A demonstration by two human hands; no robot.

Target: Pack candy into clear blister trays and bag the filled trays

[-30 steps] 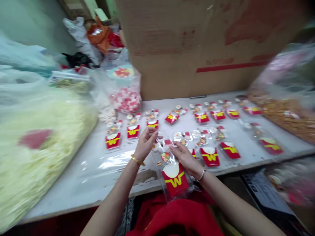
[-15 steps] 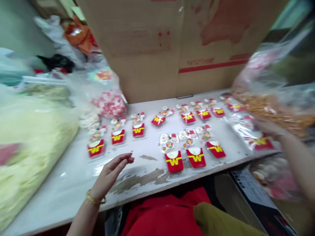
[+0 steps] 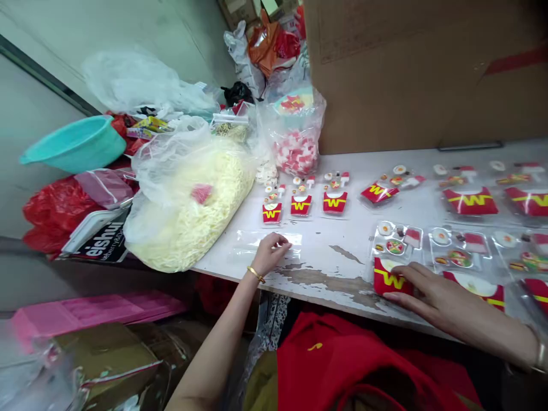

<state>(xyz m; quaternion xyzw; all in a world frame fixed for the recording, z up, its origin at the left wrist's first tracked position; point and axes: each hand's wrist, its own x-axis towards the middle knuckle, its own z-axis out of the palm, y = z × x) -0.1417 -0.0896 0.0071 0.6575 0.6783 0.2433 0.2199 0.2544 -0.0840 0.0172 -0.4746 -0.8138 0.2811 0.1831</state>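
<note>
"Which tray is being handled?"

"The clear tray [image 3: 382, 240] at the table's [image 3: 317, 234] near edge. In it are a red box shape [image 3: 383, 277] marked with a yellow W, a little fried egg [image 3: 386, 228], a round pizza [image 3: 394, 246] and a pink-topped popsicle [image 3: 412, 237]. The right hand [image 3: 422, 285] rests over its lower corner, thumb and fingers parted; whether they grip, I can't tell."

"And the left hand [image 3: 272, 254]?"

"Over some clear plastic sleeves [image 3: 244, 245], fingers curled together. I can't tell if it pinches one."

"What's in the bags?"

"The big clear bag [image 3: 149, 231] is full of pale yellow strips [image 3: 220, 191]; the upright bag [image 3: 315, 111] behind the sleeves holds pink-and-white pieces [image 3: 296, 153]. The turquoise basin [image 3: 77, 142] hides most of its inside."

"Anything different from half a second ago?"

"The right hand was far right then, at a bagged tray; now it's on this one. The left was over bare tabletop, short of the sleeves. The view has swung left, bringing in the basin."
</note>
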